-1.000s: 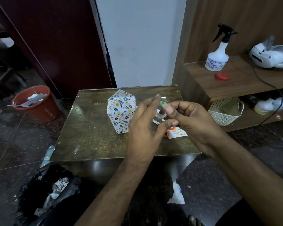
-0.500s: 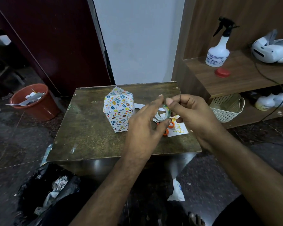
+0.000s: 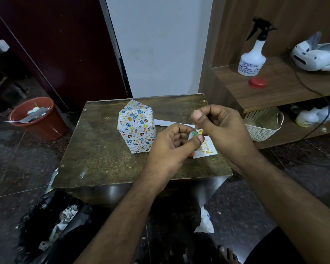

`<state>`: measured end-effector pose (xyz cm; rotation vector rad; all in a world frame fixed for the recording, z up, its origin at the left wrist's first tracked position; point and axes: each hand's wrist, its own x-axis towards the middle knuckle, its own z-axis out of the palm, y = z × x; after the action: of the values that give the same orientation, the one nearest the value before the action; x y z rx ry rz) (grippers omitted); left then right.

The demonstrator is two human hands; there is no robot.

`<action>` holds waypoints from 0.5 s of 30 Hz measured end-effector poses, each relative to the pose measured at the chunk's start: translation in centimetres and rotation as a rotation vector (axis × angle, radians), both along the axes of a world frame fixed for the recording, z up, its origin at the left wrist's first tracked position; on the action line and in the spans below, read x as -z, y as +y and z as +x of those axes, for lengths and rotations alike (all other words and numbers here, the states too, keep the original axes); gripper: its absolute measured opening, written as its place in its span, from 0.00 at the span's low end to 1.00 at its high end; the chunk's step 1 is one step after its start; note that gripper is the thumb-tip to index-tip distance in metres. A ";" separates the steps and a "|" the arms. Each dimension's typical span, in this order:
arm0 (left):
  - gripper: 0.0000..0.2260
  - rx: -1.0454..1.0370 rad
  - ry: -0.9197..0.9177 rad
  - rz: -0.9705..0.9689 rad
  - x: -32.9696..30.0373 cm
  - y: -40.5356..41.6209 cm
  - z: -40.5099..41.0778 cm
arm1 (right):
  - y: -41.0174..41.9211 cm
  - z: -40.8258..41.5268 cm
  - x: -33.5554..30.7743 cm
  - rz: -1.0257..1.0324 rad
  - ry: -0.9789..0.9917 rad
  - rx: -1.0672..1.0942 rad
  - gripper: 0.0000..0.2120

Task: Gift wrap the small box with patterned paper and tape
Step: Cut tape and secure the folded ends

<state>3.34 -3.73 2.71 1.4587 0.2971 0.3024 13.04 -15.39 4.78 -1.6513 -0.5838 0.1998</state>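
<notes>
Box: the small box [image 3: 136, 128] stands on the worktop [image 3: 103, 153], already in patterned paper; its top flaps stick up, so they likely need tape
Left hand: the left hand [image 3: 171, 147] curls its fingers round the tape roll [image 3: 193, 134]; this keeps the roll steady
Right hand: the right hand [image 3: 220, 128] pinches its thumb and fingers narrow above the roll; it looks like it pulls a strip, though the clear tape is hard to see
Card: a white card [image 3: 206, 148] lies under the hands, beside the box

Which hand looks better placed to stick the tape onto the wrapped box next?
Probably the right hand: its fingertips seem to pinch the tape end pulled from the roll, which the left hand grips. The box stands untouched, though nearer the left.
</notes>
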 end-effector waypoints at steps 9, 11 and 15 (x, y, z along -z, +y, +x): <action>0.11 -0.007 -0.009 -0.025 -0.1 -0.3 -0.1 | 0.0 -0.2 -0.3 -0.029 0.005 -0.007 0.08; 0.12 -0.015 -0.014 -0.015 0.1 -0.2 -0.1 | 0.0 0.0 -0.2 -0.034 0.010 -0.002 0.08; 0.13 -0.049 -0.036 -0.017 0.3 -0.5 0.1 | -0.1 0.2 0.0 -0.063 -0.022 0.004 0.07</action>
<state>3.41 -4.21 2.38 1.4293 0.3061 0.3644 13.23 -15.54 4.75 -1.7174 -0.5965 0.1990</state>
